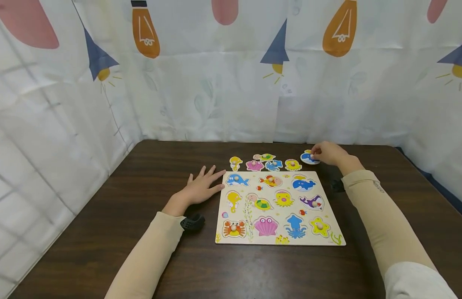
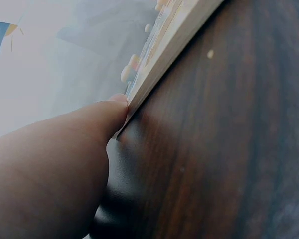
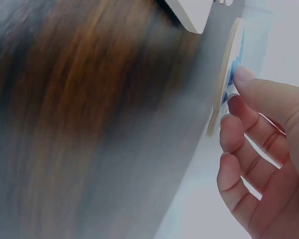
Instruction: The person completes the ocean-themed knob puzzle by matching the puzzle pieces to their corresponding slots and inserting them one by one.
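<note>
My right hand pinches a blue whale puzzle piece between thumb and fingertips, behind the board's far right corner. In the right wrist view this thin wooden piece stands edge-on, tilted. A sea-animal puzzle board lies on the table, with a printed whale picture in its far right corner. Knobbed crab, starfish and fish pieces sit in the board. My left hand spreads its fingers at the board's far left corner; its thumb touches the edge.
Behind the board lie loose pieces: a seahorse, a pink shell, a turtle, a blue squid and a yellow octopus. Dark wooden table surrounds the board. A patterned curtain hangs behind the table.
</note>
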Motion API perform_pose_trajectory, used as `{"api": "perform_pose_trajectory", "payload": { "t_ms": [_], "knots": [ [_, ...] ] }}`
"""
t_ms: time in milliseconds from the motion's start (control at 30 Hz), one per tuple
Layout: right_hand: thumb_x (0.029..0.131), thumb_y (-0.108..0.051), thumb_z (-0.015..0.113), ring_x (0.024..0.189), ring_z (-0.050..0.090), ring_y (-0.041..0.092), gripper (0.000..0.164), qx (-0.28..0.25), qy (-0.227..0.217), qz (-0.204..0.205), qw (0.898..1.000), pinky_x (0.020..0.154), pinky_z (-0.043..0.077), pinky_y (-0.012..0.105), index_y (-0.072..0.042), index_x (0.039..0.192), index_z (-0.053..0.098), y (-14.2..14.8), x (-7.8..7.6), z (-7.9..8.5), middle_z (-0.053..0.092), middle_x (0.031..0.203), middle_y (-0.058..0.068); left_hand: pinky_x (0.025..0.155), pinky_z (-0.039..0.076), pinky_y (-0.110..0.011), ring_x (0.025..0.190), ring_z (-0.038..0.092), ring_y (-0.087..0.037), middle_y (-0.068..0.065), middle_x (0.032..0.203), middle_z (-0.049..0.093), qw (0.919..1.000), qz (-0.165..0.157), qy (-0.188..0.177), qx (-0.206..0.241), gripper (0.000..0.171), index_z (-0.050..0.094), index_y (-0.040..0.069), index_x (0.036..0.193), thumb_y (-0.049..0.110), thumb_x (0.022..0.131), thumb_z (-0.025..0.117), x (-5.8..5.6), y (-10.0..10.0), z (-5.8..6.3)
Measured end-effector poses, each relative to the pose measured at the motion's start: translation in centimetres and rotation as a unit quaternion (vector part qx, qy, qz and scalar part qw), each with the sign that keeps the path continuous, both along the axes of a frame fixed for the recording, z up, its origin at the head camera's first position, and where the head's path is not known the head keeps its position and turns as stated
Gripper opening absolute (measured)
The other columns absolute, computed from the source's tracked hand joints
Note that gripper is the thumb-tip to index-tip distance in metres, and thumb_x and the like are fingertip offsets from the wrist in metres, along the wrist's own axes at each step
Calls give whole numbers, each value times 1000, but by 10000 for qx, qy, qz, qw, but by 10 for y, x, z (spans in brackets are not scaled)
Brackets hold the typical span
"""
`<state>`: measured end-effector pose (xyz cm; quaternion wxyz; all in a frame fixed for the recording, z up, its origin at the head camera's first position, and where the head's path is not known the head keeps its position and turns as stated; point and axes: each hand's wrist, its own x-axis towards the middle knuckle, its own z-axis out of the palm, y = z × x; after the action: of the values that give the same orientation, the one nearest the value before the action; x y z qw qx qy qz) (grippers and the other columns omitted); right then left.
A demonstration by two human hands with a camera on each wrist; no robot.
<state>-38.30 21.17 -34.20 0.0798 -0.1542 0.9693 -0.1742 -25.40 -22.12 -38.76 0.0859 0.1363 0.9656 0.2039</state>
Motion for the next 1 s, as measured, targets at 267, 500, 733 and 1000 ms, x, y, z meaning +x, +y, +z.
{"api": "perform_pose_trajectory", "payload": {
  "t_ms": [267,500,733,1000],
  "knots": [
    [104,-14,63,96,60,37,30,-85,136,168,9997,89,51,56,10,120,65,7,11,10,66,113,26,114,-3,-74,155,-2,-44,-15,170,12,10000,21,27,-80,68,28,27,165,54,106,47,-1,-1,-3],
    [103,-15,65,89,59,32,30,-414,238,359,9982,82,52,51,10,118,65,14,20,13,66,105,21,113,-3,-75,154,-2,-45,-16,170,11,10000,-5,20,-62,68,28,26,165,54,106,46,-1,-2,-3],
    [102,-16,66,86,58,28,28,-418,346,563,9969,80,52,48,7,119,67,13,36,17,67,103,16,113,-3,-75,154,-1,-45,-16,170,12,10000,6,26,-79,68,28,26,165,53,106,47,-2,-3,-2],
    [101,-16,69,85,59,25,28,-259,513,762,9954,81,54,48,5,120,68,6,52,18,68,104,13,113,-4,-75,154,-2,-45,-16,170,11,10000,-41,27,-21,67,28,25,165,53,106,47,-3,-3,-3]
  ]
}}
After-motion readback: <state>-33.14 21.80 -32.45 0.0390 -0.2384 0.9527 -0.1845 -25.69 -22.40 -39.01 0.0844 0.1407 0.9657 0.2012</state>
